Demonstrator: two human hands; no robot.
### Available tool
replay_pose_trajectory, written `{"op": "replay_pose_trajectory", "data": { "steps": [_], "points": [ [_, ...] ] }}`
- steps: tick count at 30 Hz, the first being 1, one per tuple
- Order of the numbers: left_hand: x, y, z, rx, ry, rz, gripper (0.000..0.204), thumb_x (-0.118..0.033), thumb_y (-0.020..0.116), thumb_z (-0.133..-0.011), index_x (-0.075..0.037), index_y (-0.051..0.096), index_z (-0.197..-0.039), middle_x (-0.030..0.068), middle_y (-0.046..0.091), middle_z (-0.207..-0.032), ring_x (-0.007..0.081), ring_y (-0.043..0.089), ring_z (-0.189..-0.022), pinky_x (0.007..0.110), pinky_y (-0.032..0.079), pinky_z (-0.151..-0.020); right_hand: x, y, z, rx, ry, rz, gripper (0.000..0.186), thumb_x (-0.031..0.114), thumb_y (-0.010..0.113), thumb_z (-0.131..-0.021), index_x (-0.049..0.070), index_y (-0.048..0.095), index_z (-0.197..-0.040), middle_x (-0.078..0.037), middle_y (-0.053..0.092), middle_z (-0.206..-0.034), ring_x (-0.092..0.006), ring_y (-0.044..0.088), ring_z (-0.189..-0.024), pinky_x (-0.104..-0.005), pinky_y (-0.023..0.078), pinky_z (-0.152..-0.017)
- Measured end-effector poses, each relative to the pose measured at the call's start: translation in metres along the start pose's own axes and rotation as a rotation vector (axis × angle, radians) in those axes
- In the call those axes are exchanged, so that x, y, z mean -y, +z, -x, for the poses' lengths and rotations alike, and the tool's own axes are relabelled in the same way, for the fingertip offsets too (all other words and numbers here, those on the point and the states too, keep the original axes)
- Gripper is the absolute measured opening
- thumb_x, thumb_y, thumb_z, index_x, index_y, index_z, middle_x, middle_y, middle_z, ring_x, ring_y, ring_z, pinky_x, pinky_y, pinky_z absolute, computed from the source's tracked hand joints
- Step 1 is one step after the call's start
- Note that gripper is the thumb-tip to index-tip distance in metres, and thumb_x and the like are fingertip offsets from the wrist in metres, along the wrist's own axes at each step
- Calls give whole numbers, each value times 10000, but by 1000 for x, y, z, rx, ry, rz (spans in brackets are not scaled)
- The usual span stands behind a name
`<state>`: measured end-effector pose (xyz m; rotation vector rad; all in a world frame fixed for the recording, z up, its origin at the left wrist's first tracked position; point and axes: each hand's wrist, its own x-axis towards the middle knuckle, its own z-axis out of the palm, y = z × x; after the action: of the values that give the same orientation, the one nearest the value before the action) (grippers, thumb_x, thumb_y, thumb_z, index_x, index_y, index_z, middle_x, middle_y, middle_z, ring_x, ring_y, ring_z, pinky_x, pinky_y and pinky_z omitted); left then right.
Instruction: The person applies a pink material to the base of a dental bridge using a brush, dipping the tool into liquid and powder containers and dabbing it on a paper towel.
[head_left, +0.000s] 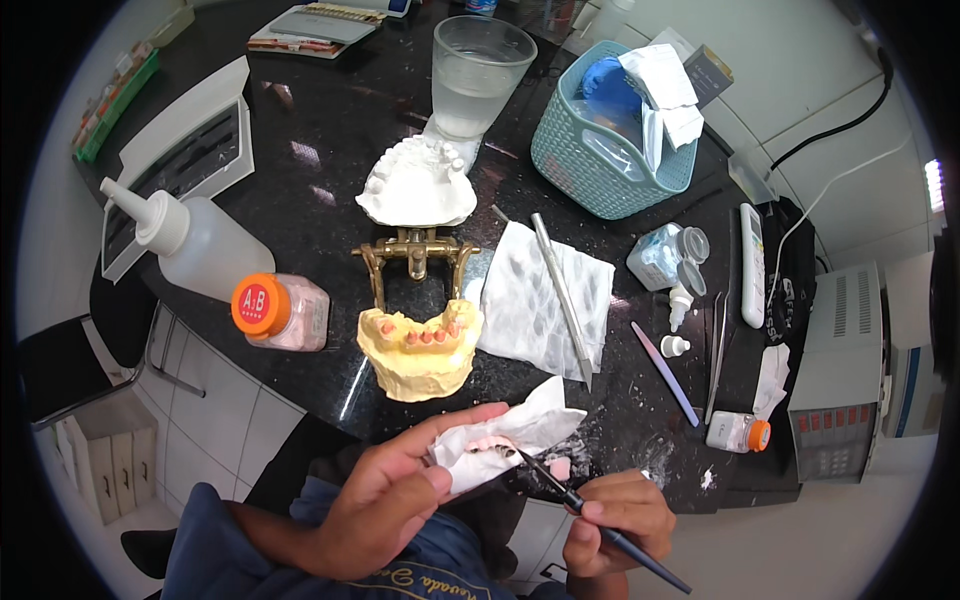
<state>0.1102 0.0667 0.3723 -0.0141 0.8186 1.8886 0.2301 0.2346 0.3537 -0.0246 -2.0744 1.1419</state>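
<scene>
My left hand (385, 490) is closed around a folded white tissue (540, 405). On the tissue lies a small dental bridge (490, 445), pinkish-white with dark metal showing at one end. My right hand (622, 515) pinches a slim dark-handled brush (570, 497), its fine tip at the bridge's dark end; whether it touches, I cannot tell. Just beyond my left hand rests a hinged brass articulator (418, 258) bearing a white upper plaster cast (418, 185) and a yellow lower cast (420, 360) with reddish tooth stumps. A small pink block (559, 468) sits beside the brush.
A scalpel-like knife (562, 295) lies on a damp tissue (505, 300). To the left stand an orange-lidded jar (300, 315) and a squeeze bottle (215, 250). A water glass (480, 75) and blue basket (600, 165) are behind; tweezers (717, 360) and a purple tool (664, 373) lie right.
</scene>
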Motion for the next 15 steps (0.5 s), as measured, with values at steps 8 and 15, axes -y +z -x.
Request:
{"op": "replay_pose_trajectory", "data": {
  "steps": [8,15],
  "points": [
    [-1,2,-1,14,-11,3,684,-207,514,-903,145,245,-1424,284,383,-1432,337,381,-1360,458,250,-1158,-2,-3,0,42,-10,23,180,-11,697,-699,-3,640,-870,-88,628,-699,-193,641,-574,-271,546,-534],
    [-1,0,-1,16,-20,-17,676,-186,502,-903,145,233,-1427,289,366,-1443,346,371,-1367,468,247,-1158,-3,-3,0,41,5,23,187,-10,698,-698,1,637,-874,-82,631,-710,-187,643,-593,-268,544,-540]
  ]
}}
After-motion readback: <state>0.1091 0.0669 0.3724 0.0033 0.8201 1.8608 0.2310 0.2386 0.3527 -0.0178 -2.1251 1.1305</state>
